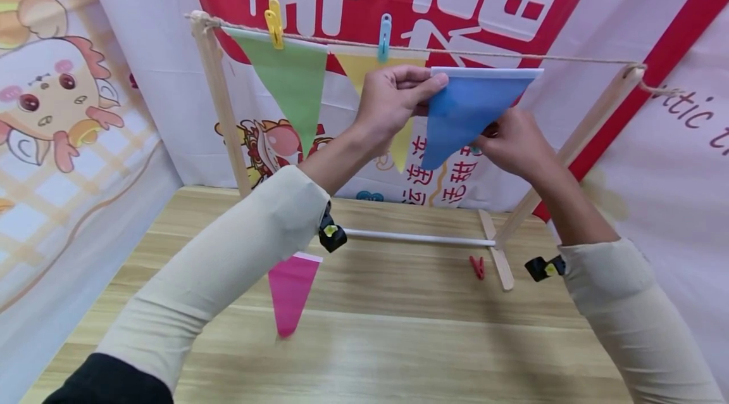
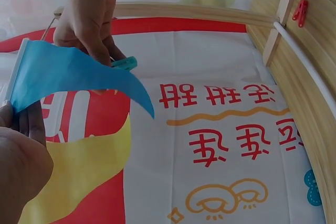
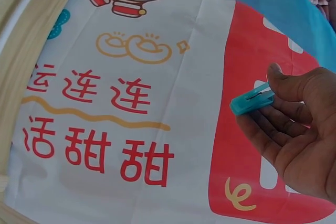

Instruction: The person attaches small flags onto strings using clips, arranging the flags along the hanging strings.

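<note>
My left hand (image 1: 383, 103) pinches the white-edged top left corner of a blue pennant (image 1: 475, 106), just in front of a twine line (image 1: 484, 54). Behind the pennant's right side, my right hand (image 1: 515, 144) holds a teal clothespin (image 3: 252, 100) between thumb and fingers, best seen in the right wrist view. A green pennant (image 1: 296, 75) hangs on the twine under a yellow clothespin (image 1: 274, 24). Beside it hangs a yellow pennant (image 1: 350, 65), partly hidden by my left hand, with a light blue clothespin (image 1: 385, 37) at its top.
Two wooden posts (image 1: 219, 94) carry the twine, joined low down by a white rod (image 1: 421, 238). On the wooden table (image 1: 398, 353) lie a pink pennant (image 1: 293, 293) and a red clothespin (image 1: 477, 267). A printed cloth (image 1: 171, 75) stands behind the frame.
</note>
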`<action>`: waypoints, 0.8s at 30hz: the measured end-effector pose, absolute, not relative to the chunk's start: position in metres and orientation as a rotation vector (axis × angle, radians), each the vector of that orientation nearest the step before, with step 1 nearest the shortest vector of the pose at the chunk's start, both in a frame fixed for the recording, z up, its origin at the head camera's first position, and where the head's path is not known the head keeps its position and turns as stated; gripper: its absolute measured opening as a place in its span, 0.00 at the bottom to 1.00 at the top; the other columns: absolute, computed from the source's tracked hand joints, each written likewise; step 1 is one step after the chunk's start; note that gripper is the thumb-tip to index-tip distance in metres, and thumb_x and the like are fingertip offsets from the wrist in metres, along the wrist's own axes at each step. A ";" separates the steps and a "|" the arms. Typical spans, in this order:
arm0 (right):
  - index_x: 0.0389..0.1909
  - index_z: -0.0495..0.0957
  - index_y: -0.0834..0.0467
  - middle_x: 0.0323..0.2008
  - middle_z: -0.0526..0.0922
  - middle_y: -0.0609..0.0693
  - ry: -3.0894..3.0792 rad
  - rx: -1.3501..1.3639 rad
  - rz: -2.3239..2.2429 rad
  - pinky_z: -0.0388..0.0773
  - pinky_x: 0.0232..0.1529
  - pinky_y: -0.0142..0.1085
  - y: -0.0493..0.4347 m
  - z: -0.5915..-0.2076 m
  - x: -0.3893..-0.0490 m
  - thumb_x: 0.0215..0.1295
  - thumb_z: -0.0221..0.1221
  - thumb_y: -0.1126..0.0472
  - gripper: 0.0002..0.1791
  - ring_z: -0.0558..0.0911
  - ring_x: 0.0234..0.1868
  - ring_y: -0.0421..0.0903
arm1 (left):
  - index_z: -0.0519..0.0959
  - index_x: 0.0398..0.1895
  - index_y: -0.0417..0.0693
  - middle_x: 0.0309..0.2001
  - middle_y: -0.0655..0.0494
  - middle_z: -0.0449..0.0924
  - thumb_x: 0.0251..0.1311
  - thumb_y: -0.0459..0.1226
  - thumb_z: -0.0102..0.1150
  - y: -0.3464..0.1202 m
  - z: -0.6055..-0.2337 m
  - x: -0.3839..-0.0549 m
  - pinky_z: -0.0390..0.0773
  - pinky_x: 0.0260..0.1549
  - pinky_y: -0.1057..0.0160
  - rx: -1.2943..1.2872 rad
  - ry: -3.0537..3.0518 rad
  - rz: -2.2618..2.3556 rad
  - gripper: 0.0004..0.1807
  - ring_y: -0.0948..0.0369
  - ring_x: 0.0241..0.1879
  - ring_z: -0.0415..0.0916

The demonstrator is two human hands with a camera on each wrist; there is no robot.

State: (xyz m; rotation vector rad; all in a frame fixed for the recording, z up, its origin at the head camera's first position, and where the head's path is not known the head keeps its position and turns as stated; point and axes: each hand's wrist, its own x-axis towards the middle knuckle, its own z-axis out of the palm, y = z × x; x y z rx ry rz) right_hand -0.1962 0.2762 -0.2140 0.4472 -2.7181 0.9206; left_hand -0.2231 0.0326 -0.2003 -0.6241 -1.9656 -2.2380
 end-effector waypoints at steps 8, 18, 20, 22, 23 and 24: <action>0.73 0.82 0.59 0.59 0.91 0.62 -2.832 0.481 0.783 0.90 0.63 0.66 0.277 -0.199 -0.193 0.74 0.76 0.53 0.31 0.93 0.52 0.63 | 0.92 0.61 0.46 0.57 0.51 0.95 0.73 0.42 0.76 0.029 -0.199 -0.229 0.94 0.58 0.59 -0.536 -1.979 -2.180 0.18 0.54 0.56 0.95; 0.64 0.88 0.61 0.58 0.93 0.62 -3.013 0.717 0.681 0.92 0.59 0.62 0.277 -0.183 -0.186 0.72 0.77 0.59 0.23 0.95 0.54 0.62 | 0.91 0.62 0.47 0.59 0.52 0.95 0.74 0.42 0.75 0.032 -0.197 -0.229 0.93 0.58 0.61 -0.544 -1.969 -2.146 0.18 0.56 0.57 0.95; 0.63 0.89 0.61 0.57 0.94 0.60 -3.009 0.760 0.677 0.93 0.58 0.60 0.275 -0.179 -0.184 0.72 0.77 0.58 0.22 0.96 0.52 0.59 | 0.91 0.62 0.48 0.59 0.53 0.95 0.74 0.42 0.75 0.032 -0.196 -0.229 0.93 0.59 0.61 -0.539 -1.971 -2.140 0.18 0.56 0.57 0.95; 0.63 0.89 0.60 0.57 0.94 0.59 -2.997 0.800 0.672 0.94 0.58 0.59 0.273 -0.172 -0.180 0.72 0.77 0.58 0.22 0.96 0.52 0.58 | 0.91 0.62 0.48 0.59 0.53 0.95 0.75 0.42 0.75 0.031 -0.196 -0.230 0.93 0.59 0.61 -0.530 -1.970 -2.135 0.17 0.57 0.57 0.94; 0.64 0.89 0.59 0.57 0.95 0.58 -2.987 0.816 0.670 0.94 0.58 0.58 0.271 -0.169 -0.179 0.72 0.77 0.58 0.23 0.96 0.52 0.58 | 0.91 0.62 0.48 0.59 0.53 0.95 0.75 0.42 0.75 0.030 -0.196 -0.230 0.93 0.60 0.61 -0.525 -1.970 -2.134 0.17 0.57 0.57 0.94; 0.64 0.89 0.59 0.56 0.95 0.57 -2.974 0.827 0.663 0.94 0.58 0.57 0.270 -0.166 -0.177 0.72 0.77 0.57 0.23 0.96 0.52 0.57 | 0.91 0.62 0.49 0.59 0.54 0.95 0.75 0.42 0.75 0.029 -0.196 -0.231 0.92 0.60 0.61 -0.521 -1.968 -2.132 0.17 0.57 0.58 0.94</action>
